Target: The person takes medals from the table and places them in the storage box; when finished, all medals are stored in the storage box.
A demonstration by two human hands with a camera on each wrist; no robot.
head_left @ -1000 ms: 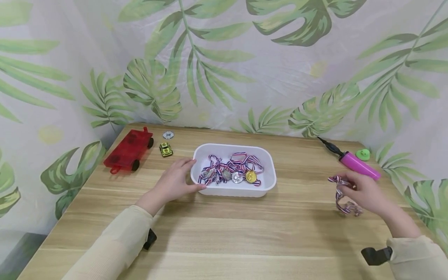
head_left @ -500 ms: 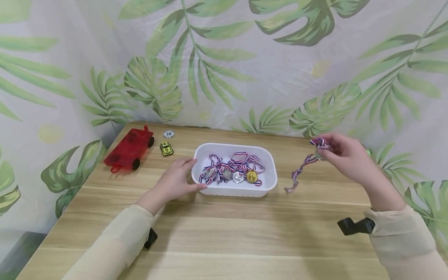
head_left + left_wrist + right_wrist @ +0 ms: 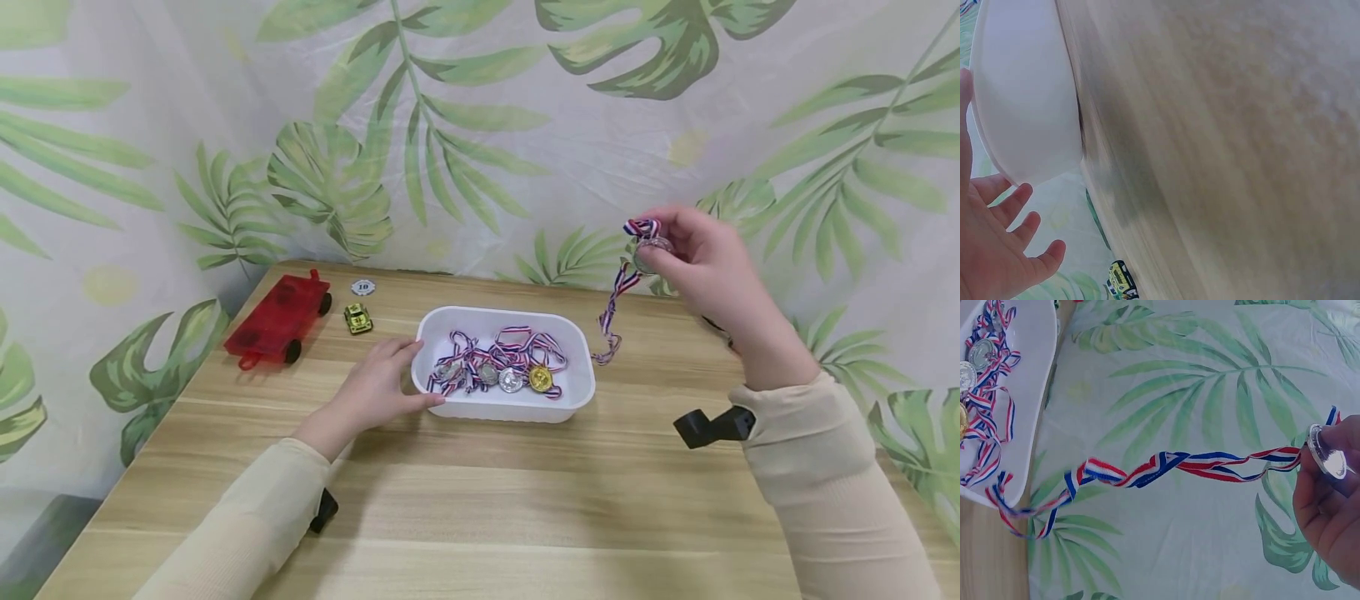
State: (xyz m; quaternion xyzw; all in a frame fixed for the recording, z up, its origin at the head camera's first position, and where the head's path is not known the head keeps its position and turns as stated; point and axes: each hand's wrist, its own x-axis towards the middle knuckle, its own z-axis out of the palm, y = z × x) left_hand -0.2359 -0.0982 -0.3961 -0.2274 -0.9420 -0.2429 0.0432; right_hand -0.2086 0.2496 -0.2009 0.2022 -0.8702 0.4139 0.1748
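Observation:
In the head view my right hand [image 3: 708,258] is raised beyond the right end of a white plastic tub [image 3: 579,392]. It pinches a silver medal [image 3: 1327,455] between thumb and fingers, and the medal's red, white and blue ribbon [image 3: 611,310] dangles twisted toward the tub. Inside the tub lie several more medals, among them a gold one [image 3: 540,378] and a silver one [image 3: 511,380], with tangled striped ribbons. My left hand [image 3: 375,383] rests at the tub's left end, its fingers spread and lightly touching the rim; some fingertips stand free in the left wrist view.
A red toy cart [image 3: 277,319] stands at the table's left, beside a small yellow toy car [image 3: 357,318] and a poker chip [image 3: 363,287]. Patterned leaf cloth [image 3: 480,150] hangs behind the wooden table [image 3: 525,500]. My right arm mostly hides things at the back right.
My right hand has risen and moved left from the table's right side, carrying the medal; its ribbon now hangs near the tub's right end. My left hand and the tub have stayed put.

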